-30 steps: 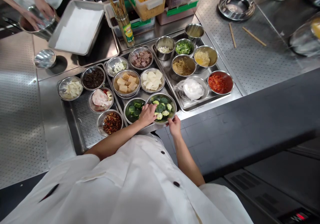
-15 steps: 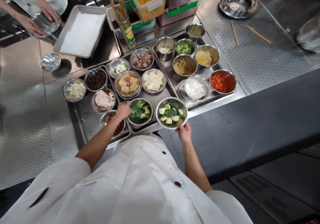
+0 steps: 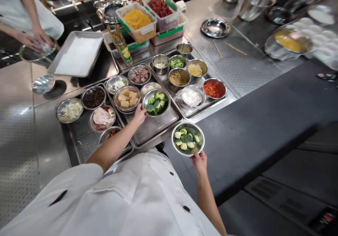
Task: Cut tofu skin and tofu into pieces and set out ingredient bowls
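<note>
My left hand [image 3: 139,115] grips the left rim of a steel bowl of broccoli [image 3: 156,103], held over the middle tray [image 3: 148,132] and partly covering a bowl of white slices [image 3: 150,87]. My right hand [image 3: 199,161] holds a second broccoli bowl [image 3: 188,138] by its lower rim, beyond the counter's front edge and above the floor. Left of my left hand stand bowls of tan cubes [image 3: 127,99] and of pale meat with red pieces [image 3: 102,118]. My left forearm hides part of a bowl of dark red bits [image 3: 112,133].
Bowls of red chili [image 3: 213,88] and a white substance [image 3: 191,97] stand in the right tray. Stacked tubs [image 3: 137,21] and a skewer jar [image 3: 124,51] are behind. At the upper left, a person's hands [image 3: 39,40] are in a metal bowl.
The left broccoli bowl has been lifted and moved forward, over the white slices. My right hand has drawn its bowl away from the tray edge. The view has shifted to show more behind.
</note>
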Tool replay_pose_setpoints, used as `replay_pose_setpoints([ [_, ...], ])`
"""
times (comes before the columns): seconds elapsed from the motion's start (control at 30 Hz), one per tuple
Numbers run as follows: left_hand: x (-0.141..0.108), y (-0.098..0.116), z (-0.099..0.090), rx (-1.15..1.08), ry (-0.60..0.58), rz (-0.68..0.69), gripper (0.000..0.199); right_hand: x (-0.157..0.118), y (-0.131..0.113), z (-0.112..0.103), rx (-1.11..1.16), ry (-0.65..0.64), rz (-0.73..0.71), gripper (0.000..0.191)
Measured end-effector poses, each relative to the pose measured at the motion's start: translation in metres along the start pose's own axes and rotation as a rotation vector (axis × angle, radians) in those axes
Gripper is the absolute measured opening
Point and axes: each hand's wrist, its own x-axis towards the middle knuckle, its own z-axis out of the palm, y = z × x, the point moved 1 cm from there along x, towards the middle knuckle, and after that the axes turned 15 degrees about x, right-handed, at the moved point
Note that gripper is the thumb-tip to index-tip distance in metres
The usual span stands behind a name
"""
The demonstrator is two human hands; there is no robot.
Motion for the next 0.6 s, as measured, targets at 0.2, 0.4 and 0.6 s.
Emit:
replay_pose_setpoints([
  [0.2,0.026,0.044,0.076,-0.134,0.251,-0.115,0.029,-0.077,0.017,-0.043,0.093,0.193,-0.078,0.039],
  [0.4,-0.054,0.026,0.103,0.075,-0.096,-0.214,0.012,-0.194,0.049,-0.074,0.219,0.438,-0.238,0.040],
  [0.6,-0.256,-0.098,0.085,0.574,-1.206,-0.229,0.033,-0.320,0.093,-0.091,0.517,0.703,-0.390,0.042],
])
